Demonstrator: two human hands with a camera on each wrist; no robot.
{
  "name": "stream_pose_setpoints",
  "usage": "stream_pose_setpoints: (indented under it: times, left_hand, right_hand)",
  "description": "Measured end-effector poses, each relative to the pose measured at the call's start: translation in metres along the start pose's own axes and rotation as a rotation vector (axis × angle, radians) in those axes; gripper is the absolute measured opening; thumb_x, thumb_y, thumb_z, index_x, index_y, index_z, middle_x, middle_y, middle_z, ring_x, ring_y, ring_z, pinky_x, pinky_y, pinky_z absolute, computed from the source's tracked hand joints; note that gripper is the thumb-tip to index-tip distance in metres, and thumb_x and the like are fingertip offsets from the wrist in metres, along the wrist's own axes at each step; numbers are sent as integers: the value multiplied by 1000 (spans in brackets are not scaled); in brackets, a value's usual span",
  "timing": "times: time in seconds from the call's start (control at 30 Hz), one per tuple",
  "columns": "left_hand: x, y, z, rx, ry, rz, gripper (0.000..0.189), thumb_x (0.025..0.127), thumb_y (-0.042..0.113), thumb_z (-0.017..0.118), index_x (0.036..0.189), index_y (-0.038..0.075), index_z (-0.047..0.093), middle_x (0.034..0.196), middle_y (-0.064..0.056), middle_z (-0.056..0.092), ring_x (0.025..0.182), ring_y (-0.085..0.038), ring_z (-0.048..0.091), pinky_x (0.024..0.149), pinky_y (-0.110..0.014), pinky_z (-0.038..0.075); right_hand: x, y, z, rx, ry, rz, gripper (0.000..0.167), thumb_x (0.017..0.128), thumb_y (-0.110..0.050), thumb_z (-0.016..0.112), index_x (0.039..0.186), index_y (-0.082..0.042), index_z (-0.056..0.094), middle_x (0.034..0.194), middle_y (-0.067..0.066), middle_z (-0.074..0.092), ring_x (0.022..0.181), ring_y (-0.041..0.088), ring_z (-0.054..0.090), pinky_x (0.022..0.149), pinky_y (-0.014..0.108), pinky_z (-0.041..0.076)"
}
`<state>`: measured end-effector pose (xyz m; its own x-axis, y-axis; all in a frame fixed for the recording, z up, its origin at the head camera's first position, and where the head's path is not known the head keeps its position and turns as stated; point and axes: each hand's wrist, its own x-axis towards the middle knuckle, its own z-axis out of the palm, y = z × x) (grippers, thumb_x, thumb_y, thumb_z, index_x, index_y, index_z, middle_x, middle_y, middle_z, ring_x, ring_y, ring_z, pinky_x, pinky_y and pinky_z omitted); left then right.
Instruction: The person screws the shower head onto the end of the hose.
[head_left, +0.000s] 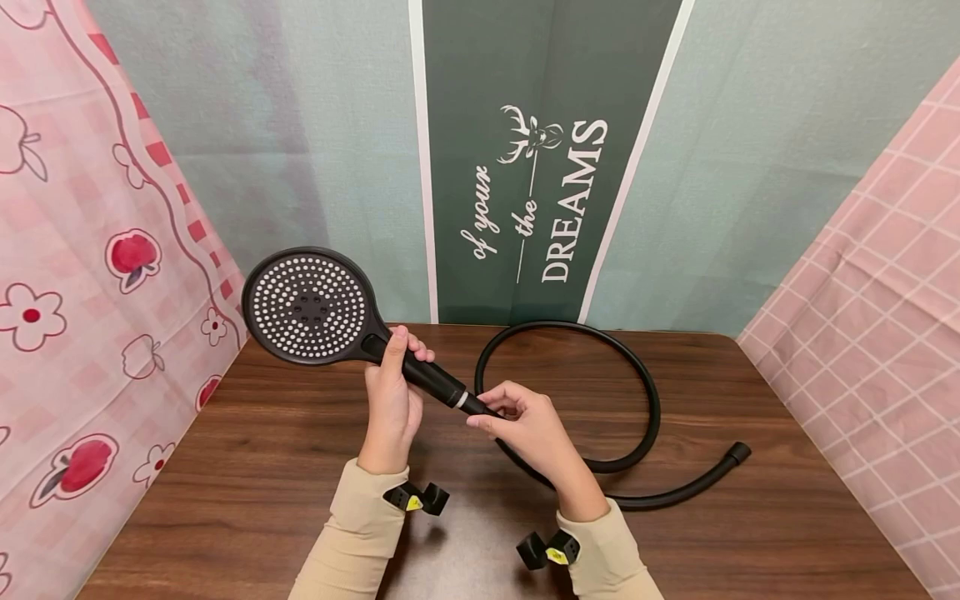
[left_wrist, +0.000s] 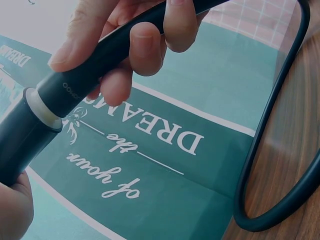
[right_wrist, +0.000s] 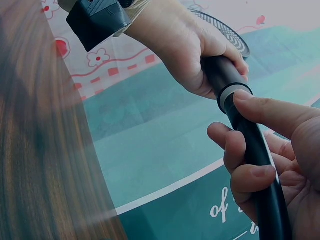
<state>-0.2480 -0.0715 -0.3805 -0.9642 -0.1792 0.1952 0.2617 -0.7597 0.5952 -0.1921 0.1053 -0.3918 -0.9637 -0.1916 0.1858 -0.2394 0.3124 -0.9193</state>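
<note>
1 black shower head (head_left: 309, 306) is held above the surface (head_left: 247, 467), spray face toward the head camera. Left hand (head_left: 393, 392): fingers curled round the handle (head_left: 435, 381). Right hand (head_left: 528, 425): fingers gripping the black hose (head_left: 656, 408) near the handle. 1 pale ring (head_left: 462, 400) shows between handle and hose. The hose forms 1 loop; its free end (head_left: 739, 452) lies at right. Behind: green cloth (head_left: 480, 83) with white lettering.

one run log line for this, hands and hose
left hand: grips shower head handle | right hand: holds hose end | pale ring: at joint | hose: loops over table
</note>
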Motion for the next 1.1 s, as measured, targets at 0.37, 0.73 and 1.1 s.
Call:
stream_pose_setpoints:
  times: [0.37,0.73,1.1]
  left_hand:
    - [0,0,-1,-5,-7,2,12,101,13,57,91,9,52,71,1,59,62,-8,57,64,-21,56]
    - [1,-1,-1,-9,-7,9,13,101,14,58,90,9,52,71,1,58,62,-8,57,64,-21,56]
    - [0,0,-1,-13,-9,-8,12,101,14,57,91,10,51,71,1,59,62,-8,57,65,-20,56]
  right_hand:
    - [0,0,0,-4,-2,-7,23,81,-18,83,96,-6,70,82,14,74,62,11,62,59,23,53]
    - [1,0,0,-11,7,-5,28,80,-15,83,102,-6,69,87,14,75,70,10,66,63,22,55]
    - [1,0,1,-27,1,1,28,80,-17,84,103,-8,70,92,13,75,72,10,66,63,24,56]
